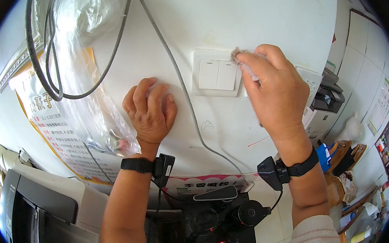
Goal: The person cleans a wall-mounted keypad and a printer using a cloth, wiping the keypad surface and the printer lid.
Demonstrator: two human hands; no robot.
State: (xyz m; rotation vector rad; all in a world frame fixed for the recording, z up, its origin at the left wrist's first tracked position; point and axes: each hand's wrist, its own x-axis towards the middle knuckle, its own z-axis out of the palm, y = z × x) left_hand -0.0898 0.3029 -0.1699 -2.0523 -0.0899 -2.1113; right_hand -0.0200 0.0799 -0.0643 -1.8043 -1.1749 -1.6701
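Note:
My right hand (276,90) pinches a crumpled white wipe (251,70), whose tip is stained greyish brown. That tip is at the upper right corner of a white double-rocker wall switch (217,75). My left hand (152,109) rests against the white wall (259,19) left of the switch, fingers bent and a little apart. Its palm faces the wall and is hidden, and I see nothing held in it. A grey cable (172,58) runs down the wall between my left hand and the switch.
A clear plastic bag (84,77) and looped cables (113,62) hang at left, over a poster (57,137) bearing writing. Below stand a black appliance (48,209) and a black induction cooker (239,240) with a lit red display. A printer (324,101) stands beyond the wall's right edge.

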